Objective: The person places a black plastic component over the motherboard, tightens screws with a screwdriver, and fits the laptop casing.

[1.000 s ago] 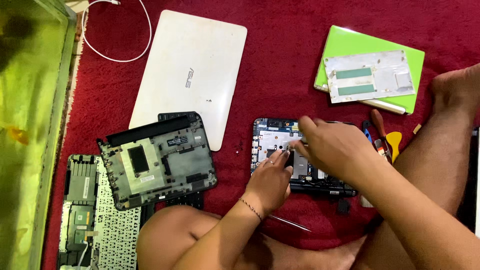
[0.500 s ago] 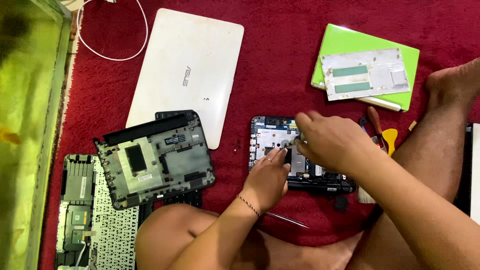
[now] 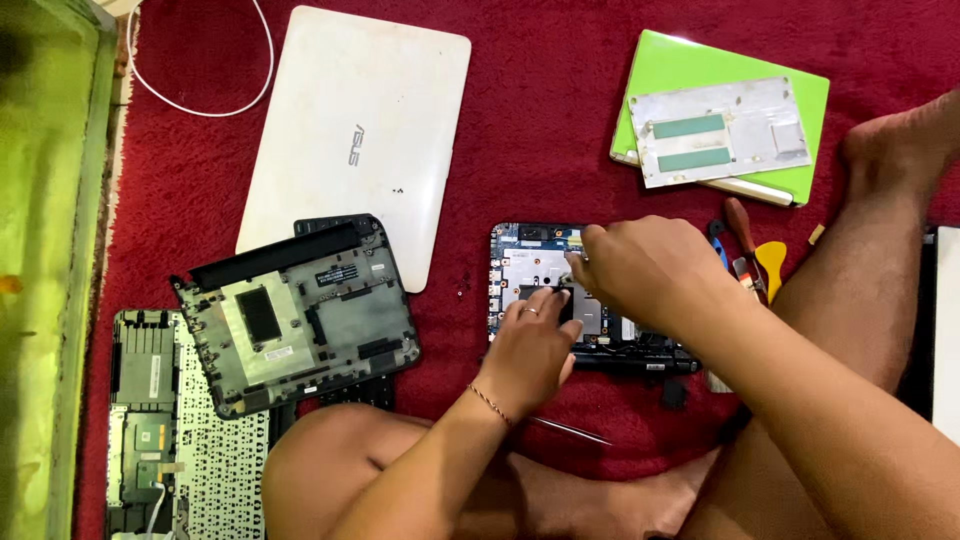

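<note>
- Far left: green glass tank (image 3: pixel 40 270) edge, then a keyboard (image 3: pixel 215 460) lying on the red carpet (image 3: pixel 540 130).
- Next to it, a black laptop base cover (image 3: pixel 295 315), inside face up, overlapping the keyboard's top corner. Same spot as half a second ago.
- Above: closed white laptop (image 3: pixel 355 135), white cable (image 3: pixel 200 90) looping past its corner.
- Centre: the open small laptop chassis with its circuit board (image 3: pixel 525 265) sits between our knees. That's what we're working on.
- Our left hand (image 3: pixel 530 350) rests on the board, fingers pressed together, tips flat on a dark component; a second ago they sat lower on it.
- Our right hand (image 3: pixel 650 270) has shifted toward the board's top edge; fingers pinch something small there, too small to identify.
- Our read: we're moving from bracing to lifting a part or connector.
- A thin metal tool (image 3: pixel 570 430) lies below the left wrist.
- Right: screwdriver (image 3: pixel 742 230), yellow pry tool (image 3: pixel 771 265), green laptop (image 3: pixel 720 110) with a grey panel (image 3: pixel 720 130) on top. Untouched.
</note>
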